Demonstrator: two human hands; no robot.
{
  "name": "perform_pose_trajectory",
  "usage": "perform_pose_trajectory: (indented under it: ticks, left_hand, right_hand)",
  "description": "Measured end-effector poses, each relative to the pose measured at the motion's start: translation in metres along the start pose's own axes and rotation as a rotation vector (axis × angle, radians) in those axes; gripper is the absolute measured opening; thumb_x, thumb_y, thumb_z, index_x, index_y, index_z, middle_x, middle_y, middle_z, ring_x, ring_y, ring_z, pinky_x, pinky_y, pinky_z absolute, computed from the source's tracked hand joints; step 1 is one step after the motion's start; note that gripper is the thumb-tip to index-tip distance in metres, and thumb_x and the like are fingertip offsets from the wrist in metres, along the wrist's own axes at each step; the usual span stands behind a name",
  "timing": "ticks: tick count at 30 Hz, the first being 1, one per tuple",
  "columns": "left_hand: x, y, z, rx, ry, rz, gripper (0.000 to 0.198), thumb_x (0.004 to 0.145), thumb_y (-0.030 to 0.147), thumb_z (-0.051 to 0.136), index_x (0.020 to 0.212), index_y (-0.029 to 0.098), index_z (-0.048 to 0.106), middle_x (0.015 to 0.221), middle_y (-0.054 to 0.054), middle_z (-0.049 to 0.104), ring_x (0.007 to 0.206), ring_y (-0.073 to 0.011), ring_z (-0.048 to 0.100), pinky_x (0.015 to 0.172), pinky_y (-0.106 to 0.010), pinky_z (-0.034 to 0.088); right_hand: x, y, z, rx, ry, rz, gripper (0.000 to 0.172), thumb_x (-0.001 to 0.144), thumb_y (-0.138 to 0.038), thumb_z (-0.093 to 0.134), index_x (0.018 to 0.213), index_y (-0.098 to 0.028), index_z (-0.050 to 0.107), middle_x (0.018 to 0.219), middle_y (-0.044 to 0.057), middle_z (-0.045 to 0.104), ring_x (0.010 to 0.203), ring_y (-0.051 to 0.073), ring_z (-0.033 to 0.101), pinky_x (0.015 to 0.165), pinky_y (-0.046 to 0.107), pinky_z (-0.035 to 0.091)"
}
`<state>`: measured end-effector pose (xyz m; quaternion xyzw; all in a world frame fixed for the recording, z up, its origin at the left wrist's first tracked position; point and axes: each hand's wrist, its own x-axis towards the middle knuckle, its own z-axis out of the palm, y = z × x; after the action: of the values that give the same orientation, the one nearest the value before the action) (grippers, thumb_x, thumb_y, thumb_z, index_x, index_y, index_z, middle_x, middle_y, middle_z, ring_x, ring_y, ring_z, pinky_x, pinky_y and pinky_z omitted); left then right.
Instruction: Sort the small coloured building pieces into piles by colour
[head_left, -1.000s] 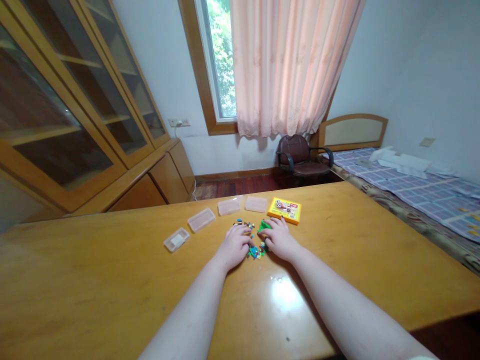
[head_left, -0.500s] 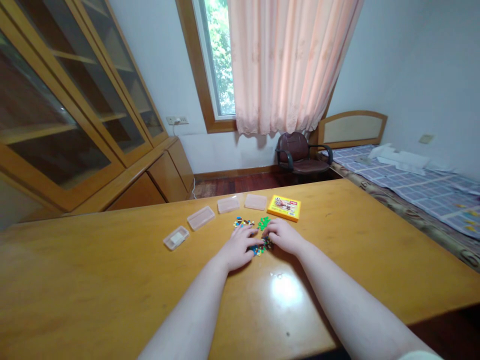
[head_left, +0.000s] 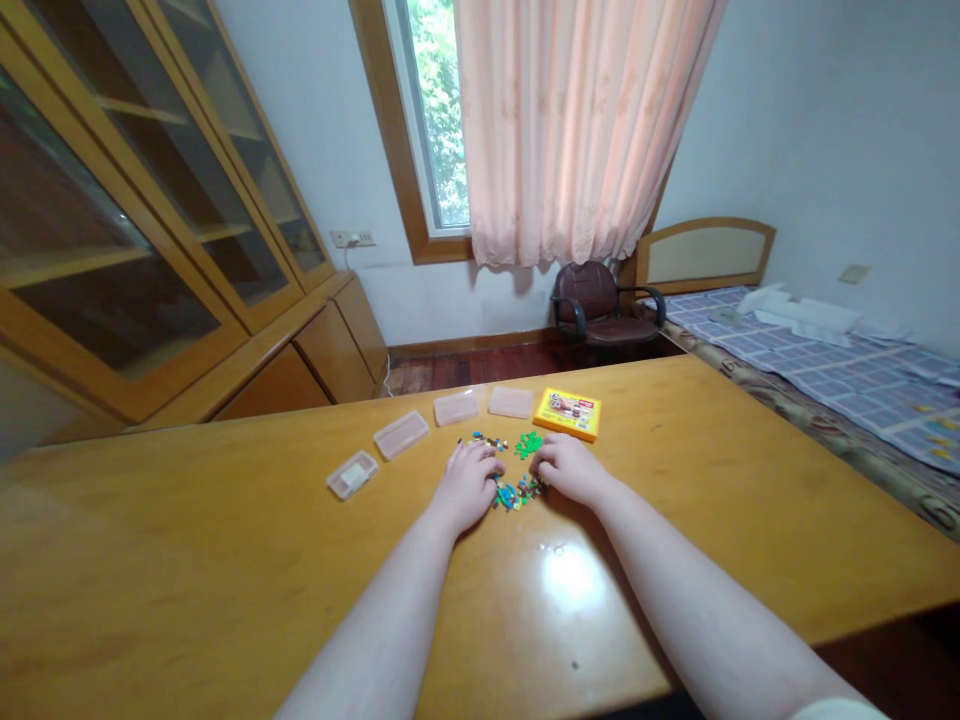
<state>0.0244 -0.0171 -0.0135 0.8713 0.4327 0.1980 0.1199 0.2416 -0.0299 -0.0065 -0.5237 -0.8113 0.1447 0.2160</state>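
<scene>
Small loose building bricks lie on the table in separate heaps between my hands. A mixed heap [head_left: 511, 495] with blue, yellow and dark pieces is nearest to me. Behind it sits a green heap [head_left: 528, 445], and a brown, blue and white heap [head_left: 491, 442] lies to the left. My left hand [head_left: 466, 487] rests at the left of the mixed heap, fingers curved and apart, nothing visible in it. At the heap's right edge my right hand [head_left: 568, 468] has its fingers bent together; its fingertips are partly hidden, and what they hold cannot be made out.
Shallow clear plastic boxes stand in an arc behind the bricks, among them a left one [head_left: 402, 436] and a right one [head_left: 511, 402]. A yellow picture box [head_left: 568, 414] lies behind my right hand. Beyond the wooden table [head_left: 225, 560] are a chair [head_left: 600, 305] and a bed.
My left hand has drawn back to the left, uncovering more of the mixed heap. My right hand has shifted only slightly at the heap's right edge.
</scene>
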Motion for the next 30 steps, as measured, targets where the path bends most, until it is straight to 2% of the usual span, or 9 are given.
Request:
perform_pose_trajectory:
  ticks: [4, 8, 15, 17, 20, 24, 30]
  left_hand:
    - [-0.001, 0.001, 0.0, -0.043, -0.033, 0.127, 0.036, 0.074, 0.008, 0.049, 0.096, 0.026, 0.07, 0.123, -0.005, 0.058, 0.121, -0.0236, 0.045, 0.11, -0.05, 0.027]
    - [-0.003, 0.002, 0.002, -0.059, -0.1, 0.214, 0.04, 0.074, 0.009, 0.051, 0.101, 0.031, 0.07, 0.128, -0.002, 0.055, 0.125, -0.024, 0.041, 0.111, -0.051, 0.024]
    - [0.0, 0.003, -0.002, -0.015, -0.036, 0.066, 0.03, 0.074, 0.009, 0.05, 0.088, 0.025, 0.071, 0.12, -0.004, 0.06, 0.122, -0.0239, 0.044, 0.11, -0.051, 0.025]
    - [-0.001, 0.002, -0.001, -0.009, -0.038, 0.071, 0.033, 0.075, 0.009, 0.05, 0.094, 0.026, 0.07, 0.124, -0.004, 0.058, 0.124, -0.0241, 0.042, 0.111, -0.052, 0.024]
    - [-0.003, 0.002, 0.004, -0.019, -0.09, 0.154, 0.04, 0.076, 0.011, 0.052, 0.106, 0.032, 0.067, 0.131, -0.002, 0.053, 0.129, -0.0242, 0.037, 0.112, -0.052, 0.021]
    - [-0.004, 0.001, 0.005, 0.002, -0.111, 0.134, 0.039, 0.078, 0.013, 0.051, 0.107, 0.033, 0.067, 0.132, -0.002, 0.052, 0.13, -0.0253, 0.035, 0.112, -0.054, 0.019]
    - [-0.002, -0.002, 0.0, 0.048, -0.025, -0.006, 0.033, 0.077, 0.012, 0.051, 0.097, 0.028, 0.071, 0.124, -0.004, 0.058, 0.125, -0.0262, 0.042, 0.11, -0.057, 0.022]
  right_hand:
    - [-0.001, -0.002, -0.001, 0.035, -0.046, -0.042, 0.028, 0.075, -0.01, 0.05, 0.081, -0.021, 0.075, 0.08, 0.004, 0.062, 0.078, 0.016, 0.054, 0.074, 0.026, 0.04]
    - [-0.001, -0.001, -0.005, -0.033, -0.03, -0.007, 0.025, 0.075, -0.012, 0.051, 0.072, -0.019, 0.074, 0.074, 0.004, 0.061, 0.074, 0.016, 0.053, 0.071, 0.027, 0.039]
    - [-0.003, -0.002, -0.007, 0.07, -0.085, -0.053, 0.025, 0.073, -0.009, 0.051, 0.072, -0.019, 0.074, 0.073, 0.002, 0.06, 0.072, 0.014, 0.053, 0.069, 0.023, 0.04]
    - [-0.004, -0.003, -0.006, 0.079, -0.1, -0.066, 0.024, 0.073, -0.01, 0.052, 0.07, -0.018, 0.074, 0.072, 0.002, 0.06, 0.071, 0.013, 0.053, 0.068, 0.023, 0.039]
    - [-0.004, -0.003, -0.004, 0.058, -0.085, -0.071, 0.024, 0.073, -0.01, 0.051, 0.069, -0.018, 0.074, 0.073, 0.003, 0.06, 0.073, 0.014, 0.053, 0.068, 0.024, 0.039]
    - [-0.001, -0.001, -0.001, 0.018, -0.067, -0.026, 0.028, 0.076, -0.01, 0.05, 0.081, -0.02, 0.075, 0.079, 0.004, 0.063, 0.077, 0.015, 0.055, 0.073, 0.025, 0.04]
    - [0.002, 0.003, 0.005, -0.076, -0.001, 0.055, 0.027, 0.082, -0.015, 0.049, 0.092, -0.021, 0.074, 0.087, 0.007, 0.066, 0.083, 0.018, 0.056, 0.077, 0.028, 0.04]
